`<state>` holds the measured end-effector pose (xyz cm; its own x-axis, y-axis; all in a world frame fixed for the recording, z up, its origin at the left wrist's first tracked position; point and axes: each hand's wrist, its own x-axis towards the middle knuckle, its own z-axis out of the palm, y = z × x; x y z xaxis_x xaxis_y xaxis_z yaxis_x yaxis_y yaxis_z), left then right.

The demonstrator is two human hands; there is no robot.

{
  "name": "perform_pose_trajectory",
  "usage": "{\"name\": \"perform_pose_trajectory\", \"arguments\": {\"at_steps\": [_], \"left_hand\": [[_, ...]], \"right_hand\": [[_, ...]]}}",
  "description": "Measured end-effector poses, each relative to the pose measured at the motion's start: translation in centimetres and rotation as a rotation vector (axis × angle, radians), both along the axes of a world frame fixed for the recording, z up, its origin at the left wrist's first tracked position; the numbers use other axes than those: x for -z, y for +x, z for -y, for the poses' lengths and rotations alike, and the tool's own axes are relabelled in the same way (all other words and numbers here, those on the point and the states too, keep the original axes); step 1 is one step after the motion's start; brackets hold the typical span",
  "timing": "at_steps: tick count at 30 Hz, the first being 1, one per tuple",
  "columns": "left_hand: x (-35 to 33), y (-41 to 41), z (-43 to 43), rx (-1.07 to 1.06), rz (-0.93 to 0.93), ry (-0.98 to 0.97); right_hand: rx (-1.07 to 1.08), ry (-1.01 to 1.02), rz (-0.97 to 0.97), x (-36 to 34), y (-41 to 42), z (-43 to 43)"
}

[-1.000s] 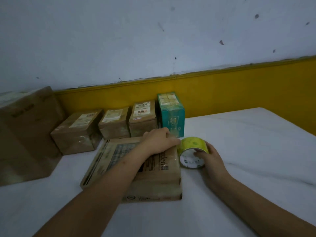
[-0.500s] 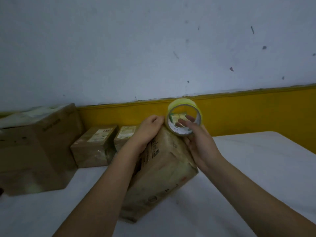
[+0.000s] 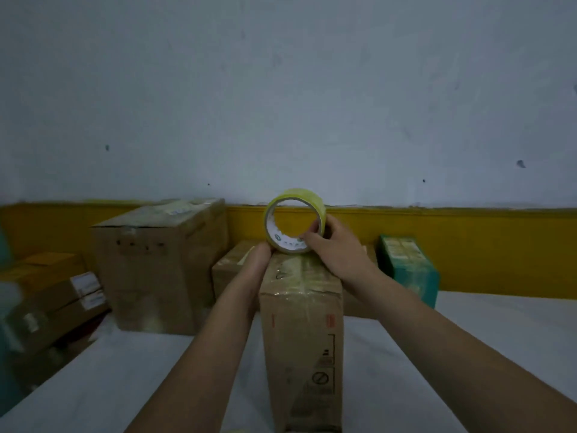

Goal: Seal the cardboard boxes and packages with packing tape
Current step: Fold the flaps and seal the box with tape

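Right hand (image 3: 338, 250) grips tape roll (image 3: 300, 194) atop box (image 3: 301, 339); left hand (image 3: 257, 260) seemingly partly hidden.

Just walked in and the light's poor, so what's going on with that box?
A person is taping a cardboard box stood on end on the table. The right hand holds the tape roll at the box's top far edge, while the left hand steadies its upper left side. A teal box and brown boxes sit along the wall.
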<state>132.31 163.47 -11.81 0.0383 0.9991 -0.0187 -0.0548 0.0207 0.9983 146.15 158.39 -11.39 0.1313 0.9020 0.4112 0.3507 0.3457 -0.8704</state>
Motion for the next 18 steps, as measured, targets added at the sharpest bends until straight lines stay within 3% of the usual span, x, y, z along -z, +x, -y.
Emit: {"name": "perform_pose_trajectory", "arguments": {"at_steps": [2, 5, 8, 12, 15, 18], "left_hand": [[0.2, -0.2, 0.1, 0.003, -0.068, -0.028], [0.8, -1.0, -0.4, 0.09, -0.043, 0.079], [1.1, -1.8, -1.2, 0.135, -0.062, 0.148], [1.4, -1.9, -1.8, 0.199, -0.11, 0.18], [1.4, -1.8, -1.0, 0.232, -0.254, 0.244], [0.1, -3.1, 0.5, 0.258, -0.438, 0.317]], "right_hand": [[0.01, -0.011, 0.017, -0.5, -0.3, 0.1], [0.105, 0.023, -0.068, -2.6, 2.9, 0.4], [0.263, 0.055, 0.073, -3.0, 9.4, 1.4], [0.283, -0.014, 0.405, 3.6, 12.2, 2.3], [0.197, 0.028, 0.355, 9.5, 8.5, 2.7], [0.25, 0.085, 0.302, 11.0, 7.6, 2.7]]}}
